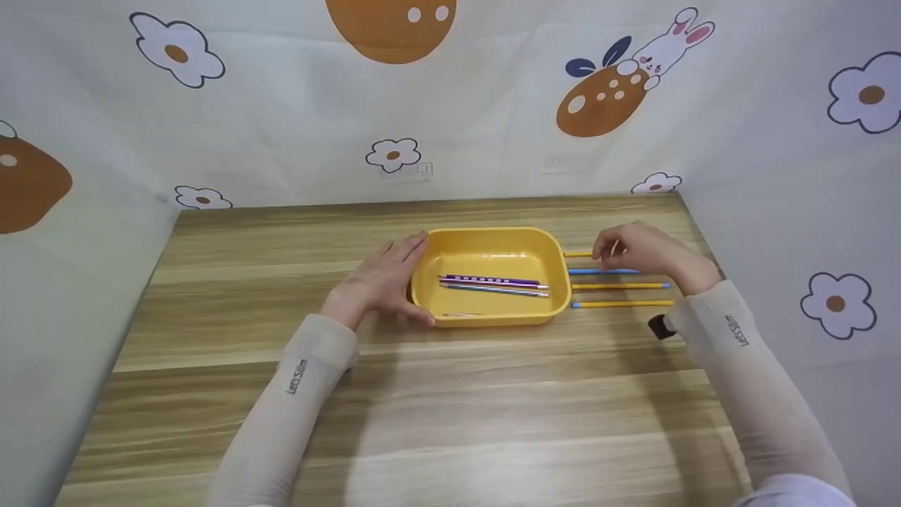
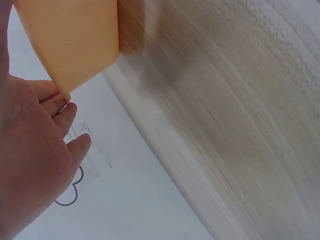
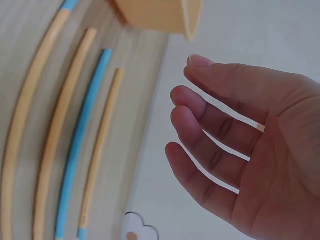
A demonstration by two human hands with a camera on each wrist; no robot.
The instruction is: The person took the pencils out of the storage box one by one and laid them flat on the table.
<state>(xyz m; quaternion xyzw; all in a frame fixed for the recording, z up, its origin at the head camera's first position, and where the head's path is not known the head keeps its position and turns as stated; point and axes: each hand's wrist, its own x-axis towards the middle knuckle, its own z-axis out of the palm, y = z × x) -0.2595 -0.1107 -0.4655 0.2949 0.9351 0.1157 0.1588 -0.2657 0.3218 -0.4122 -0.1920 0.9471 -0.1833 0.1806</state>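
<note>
A yellow rectangular box [image 1: 493, 322] with rounded corners stands on the wooden table. Inside it lie a purple pencil [image 1: 479, 279] with white spots and a blue pencil [image 1: 493, 289], side by side. My left hand [image 1: 383, 282] spreads along the box's left end, its fingers at the back corner and thumb at the front one. In the left wrist view, fingertips touch the rim. Right of the box, several slim sticks lie in parallel: a blue stick [image 1: 598, 271] and yellow sticks [image 1: 619, 286]. Over the rear ones hovers my right hand [image 1: 644, 248], fingers loosely bent, holding nothing.
A pale cloth [image 1: 486, 91] printed with flowers and a rabbit hangs behind the table [image 1: 493, 408] and along both sides. Close to the right sleeve is a small black object [image 1: 660, 327]. The sticks' left ends lie right at the box's side.
</note>
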